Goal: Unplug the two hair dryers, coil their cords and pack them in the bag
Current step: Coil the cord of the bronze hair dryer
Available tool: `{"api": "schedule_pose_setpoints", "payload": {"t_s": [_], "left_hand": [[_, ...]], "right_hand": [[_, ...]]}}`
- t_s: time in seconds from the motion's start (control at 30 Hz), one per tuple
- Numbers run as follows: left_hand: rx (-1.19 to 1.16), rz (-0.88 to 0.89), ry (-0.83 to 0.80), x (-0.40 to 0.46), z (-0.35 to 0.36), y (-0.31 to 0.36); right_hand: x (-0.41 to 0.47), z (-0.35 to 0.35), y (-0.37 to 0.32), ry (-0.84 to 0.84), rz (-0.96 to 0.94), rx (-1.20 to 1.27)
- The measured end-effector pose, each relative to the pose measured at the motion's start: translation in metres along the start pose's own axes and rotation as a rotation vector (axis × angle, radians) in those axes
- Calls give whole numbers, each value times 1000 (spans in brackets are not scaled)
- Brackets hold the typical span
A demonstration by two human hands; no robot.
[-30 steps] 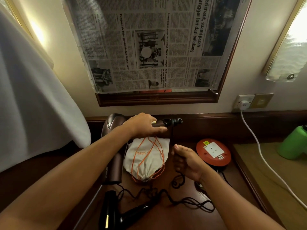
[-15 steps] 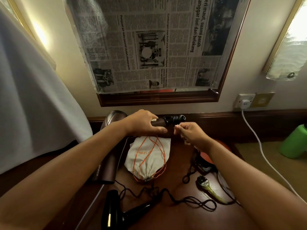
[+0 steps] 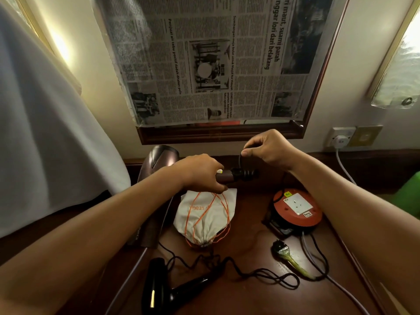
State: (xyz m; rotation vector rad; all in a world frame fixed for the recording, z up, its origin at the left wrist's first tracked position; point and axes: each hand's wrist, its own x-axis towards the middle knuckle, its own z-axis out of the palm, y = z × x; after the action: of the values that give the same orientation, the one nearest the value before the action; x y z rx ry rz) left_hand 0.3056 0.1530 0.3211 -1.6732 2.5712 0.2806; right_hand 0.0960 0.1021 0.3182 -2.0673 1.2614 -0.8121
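My left hand (image 3: 202, 172) grips the handle of a brown hair dryer (image 3: 159, 160), held sideways above a white drawstring bag (image 3: 204, 214) with orange cords. My right hand (image 3: 268, 150) pinches the dryer's black cord (image 3: 240, 161) just above the handle's end. A second, black hair dryer (image 3: 163, 289) lies on the wooden table near me, its black cord (image 3: 268, 275) trailing loose to the right. A black plug (image 3: 280, 248) with a greenish taped lead lies free on the table.
A red extension reel (image 3: 297, 208) with a white socket sits right of the bag. A white plug (image 3: 341, 140) sits in the wall socket, its white cable running down the right. A green object (image 3: 409, 196) stands far right. White cloth (image 3: 45, 133) hangs left.
My right hand rose from low over the table up to the handle's end, then higher, lifting the cord. The plug came into view lying on the table. The left hand stayed put.
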Motion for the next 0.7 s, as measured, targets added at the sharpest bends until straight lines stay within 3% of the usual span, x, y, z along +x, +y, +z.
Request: {"api": "schedule_pose_setpoints", "payload": {"t_s": [0.33,0.47,0.7], "left_hand": [[-23,-64,-42,12,12,-3],[43,-72,-51,17,16,-6],[-51,-156,-49,26,20,-22]], "right_hand": [[-13,2,-15,25,-90,-66],[-19,10,-13,41,-66,-51],[-35,33,-7,140,-35,-32]]}}
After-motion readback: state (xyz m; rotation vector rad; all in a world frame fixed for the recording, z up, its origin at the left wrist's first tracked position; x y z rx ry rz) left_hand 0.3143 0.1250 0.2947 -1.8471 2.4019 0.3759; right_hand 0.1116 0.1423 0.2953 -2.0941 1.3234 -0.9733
